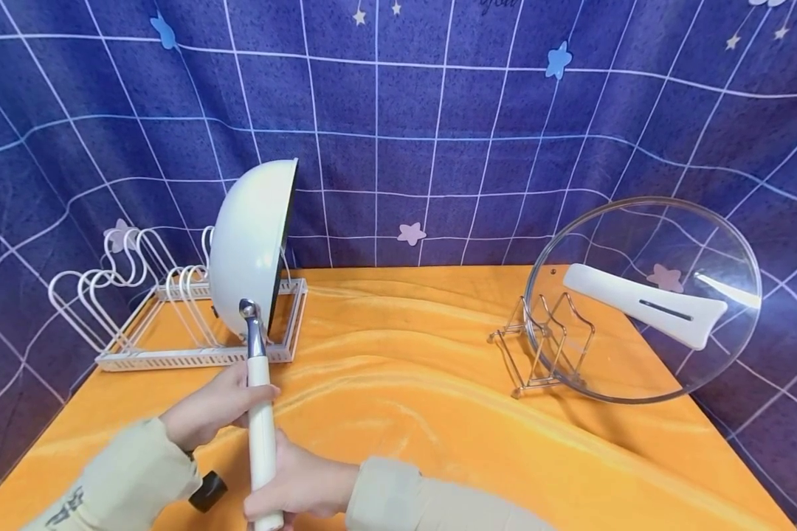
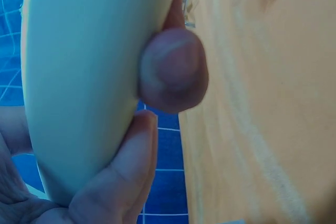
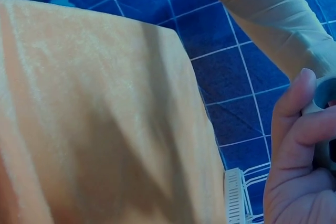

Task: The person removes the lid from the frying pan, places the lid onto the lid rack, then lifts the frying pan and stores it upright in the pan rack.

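A white wok (image 1: pixel 249 243) stands on its side at the right end of a white wire rack (image 1: pixel 192 359), its hollow facing right. Its long white handle (image 1: pixel 261 435) points toward me. My left hand (image 1: pixel 215 405) grips the handle near its metal collar; in the left wrist view, thumb and fingers wrap round the handle (image 2: pixel 89 77). Closer to me, the right hand (image 1: pixel 305 476) holds the handle's end, fingers curled round it in the right wrist view. How far the wok's lower edge sits between the wires is hidden behind the wok.
At the right, a glass lid (image 1: pixel 637 369) with a white grip (image 1: pixel 644 304) leans upright in a small metal wire stand (image 1: pixel 544 381). An orange cloth (image 1: pixel 398 442) covers the table. A blue checked curtain (image 1: pixel 405 96) hangs behind. A dark cylindrical piece (image 1: pixel 207 492) shows by the left wrist.
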Demonstrator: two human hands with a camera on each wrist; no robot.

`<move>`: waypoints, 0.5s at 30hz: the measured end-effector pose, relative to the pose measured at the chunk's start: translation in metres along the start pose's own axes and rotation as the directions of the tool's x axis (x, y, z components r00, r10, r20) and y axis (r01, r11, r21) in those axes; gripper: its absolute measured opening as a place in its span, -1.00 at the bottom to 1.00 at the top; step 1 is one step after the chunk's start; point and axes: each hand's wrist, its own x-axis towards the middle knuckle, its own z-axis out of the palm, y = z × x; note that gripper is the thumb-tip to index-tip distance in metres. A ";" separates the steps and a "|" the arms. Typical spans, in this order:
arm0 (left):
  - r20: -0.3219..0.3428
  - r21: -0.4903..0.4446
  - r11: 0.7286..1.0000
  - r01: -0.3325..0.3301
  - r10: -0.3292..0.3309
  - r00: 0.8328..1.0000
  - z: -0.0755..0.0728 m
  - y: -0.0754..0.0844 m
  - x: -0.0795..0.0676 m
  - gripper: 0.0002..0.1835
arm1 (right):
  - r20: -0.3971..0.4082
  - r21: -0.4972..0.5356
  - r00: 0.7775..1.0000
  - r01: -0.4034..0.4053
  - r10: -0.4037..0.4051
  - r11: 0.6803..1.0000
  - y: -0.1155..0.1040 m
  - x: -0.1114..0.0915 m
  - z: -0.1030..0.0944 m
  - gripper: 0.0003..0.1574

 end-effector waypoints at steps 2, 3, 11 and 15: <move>0.004 -0.007 1.000 0.011 -0.011 1.000 0.000 -0.002 0.000 -0.73 | 0.001 -0.004 1.000 -0.003 0.003 1.000 0.002 0.001 -0.001 -0.26; 0.006 -0.009 1.000 0.016 -0.016 1.000 0.001 -0.003 0.001 -0.71 | -0.002 -0.009 1.000 -0.002 0.002 1.000 0.002 0.001 -0.001 -0.27; -0.009 0.004 0.998 0.057 -0.057 0.998 0.000 -0.004 0.002 -0.66 | 0.012 0.014 1.000 -0.021 0.021 1.000 0.005 0.003 -0.003 -0.30; -0.005 -0.014 0.998 0.055 -0.056 0.998 -0.001 -0.007 0.003 -0.66 | 0.010 0.044 1.000 -0.025 0.025 0.999 0.006 0.005 -0.001 -0.26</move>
